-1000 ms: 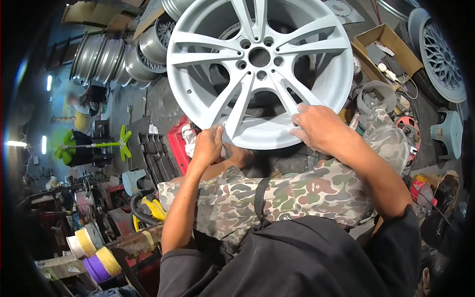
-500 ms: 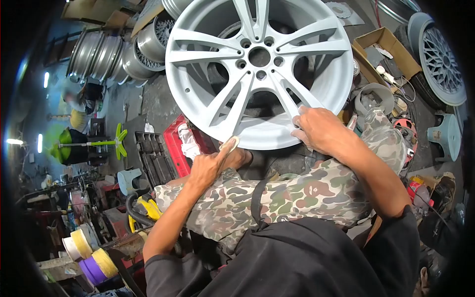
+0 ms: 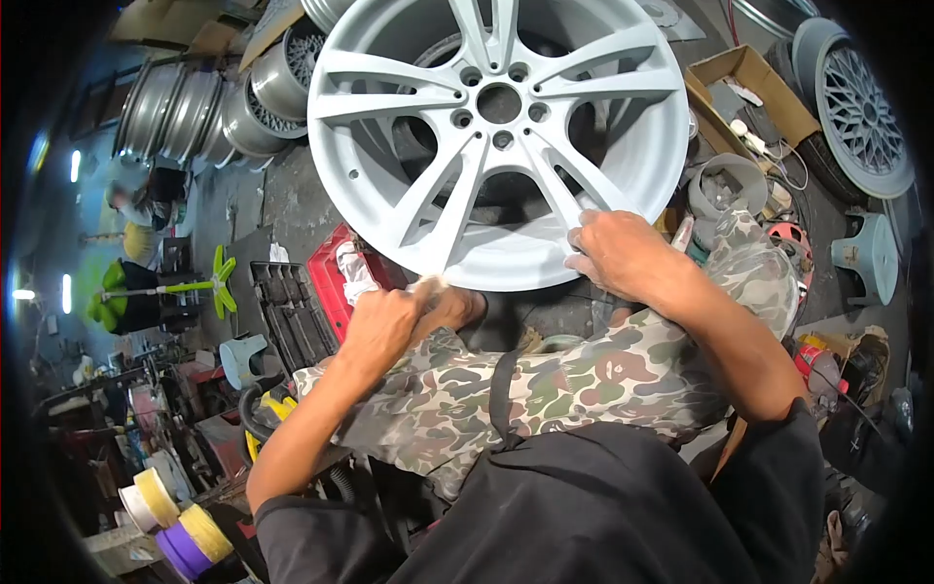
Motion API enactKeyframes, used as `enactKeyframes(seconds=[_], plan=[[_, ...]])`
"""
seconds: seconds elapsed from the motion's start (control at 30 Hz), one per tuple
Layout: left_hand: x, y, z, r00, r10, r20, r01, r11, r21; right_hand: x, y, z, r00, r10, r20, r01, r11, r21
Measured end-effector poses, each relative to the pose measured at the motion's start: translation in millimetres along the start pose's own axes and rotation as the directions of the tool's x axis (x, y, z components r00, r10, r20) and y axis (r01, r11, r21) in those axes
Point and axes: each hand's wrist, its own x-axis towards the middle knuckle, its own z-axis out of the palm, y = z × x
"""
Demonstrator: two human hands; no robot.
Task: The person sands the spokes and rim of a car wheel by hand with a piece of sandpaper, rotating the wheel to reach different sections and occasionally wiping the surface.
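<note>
A pale grey alloy wheel with paired spokes lies face up in front of me. My left hand is closed on a small pale pad at the wheel's near left rim. At the near right, my right hand grips the rim beside the foot of a spoke, fingers curled on its edge. Below both hands are my camouflage-patterned trousers.
A red tray with a white cloth is left of the wheel. More wheels are stacked back left. On the right are a cardboard box, a mesh wheel and a stool. A person is far left.
My left hand has moved slightly left and down along the rim with the pad. My right hand keeps its grip. The whole view has shifted a little.
</note>
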Motion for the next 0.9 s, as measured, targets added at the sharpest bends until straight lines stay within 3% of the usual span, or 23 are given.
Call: enactKeyframes(seconds=[0.13,0.2,0.23,0.27,0.33,0.37,0.4,0.47,0.5,0.57,0.63,0.67,0.7,0.73,0.8,0.9], plan=[[0,12,-19,0.995,-0.063,-0.073,0.069,0.994,0.083,-3,-6,-8,0.999,-0.022,-0.039,0.023,1.0,0.013],[17,17,-8,0.942,0.214,-0.257,-0.162,0.964,0.21,-2,-6,-8,0.997,-0.062,-0.043,0.063,0.998,0.024],[30,15,-4,0.882,0.38,-0.277,-0.297,0.907,0.299,-1,-7,-8,0.997,-0.056,-0.047,0.057,0.998,0.024],[37,12,3,0.88,0.387,-0.275,-0.303,0.904,0.302,1,-8,-8,0.997,-0.068,-0.025,0.069,0.998,0.015],[47,0,17,0.889,0.458,0.01,-0.433,0.832,0.347,3,-9,-8,0.997,-0.071,-0.012,0.071,0.997,0.017],[54,-9,21,0.903,0.427,0.053,-0.41,0.818,0.404,3,-9,-7,0.995,-0.095,-0.028,0.096,0.995,0.031],[65,-11,-2,0.883,0.428,0.192,-0.469,0.792,0.39,2,-9,-7,0.992,-0.118,-0.043,0.12,0.992,0.042],[89,-24,1,0.833,0.551,0.049,-0.51,0.73,0.455,0,-11,-6,0.985,-0.118,-0.126,0.124,0.991,0.043],[107,-26,-4,0.833,0.552,0.048,-0.509,0.729,0.457,0,-13,-6,0.97,-0.129,-0.207,0.139,0.99,0.036],[139,-23,-11,0.894,0.448,-0.03,-0.356,0.749,0.559,2,-13,-6,0.962,-0.137,-0.236,0.151,0.988,0.039],[131,-14,-9,0.896,0.441,0.049,-0.402,0.76,0.51,-1,-9,-9,0.957,-0.127,-0.262,0.144,0.989,0.044],[119,-10,-5,0.897,0.421,0.136,-0.434,0.778,0.455,-2,-8,-11,0.981,-0.094,-0.172,0.105,0.993,0.058],[99,-12,9,0.872,0.464,0.156,-0.481,0.751,0.453,-1,-9,-13,0.994,-0.066,-0.083,0.072,0.995,0.073],[86,-12,7,0.733,0.675,-0.078,-0.586,0.687,0.43,0,-9,-13,0.994,-0.067,-0.088,0.074,0.994,0.08],[80,-12,-9,0.882,0.432,0.19,-0.471,0.823,0.316,-2,-12,-12,0.993,-0.072,-0.097,0.078,0.995,0.061],[126,-15,-8,0.916,0.38,0.125,-0.395,0.806,0.441,10,-17,-7,0.994,-0.107,-0.02,0.107,0.994,0.004]])
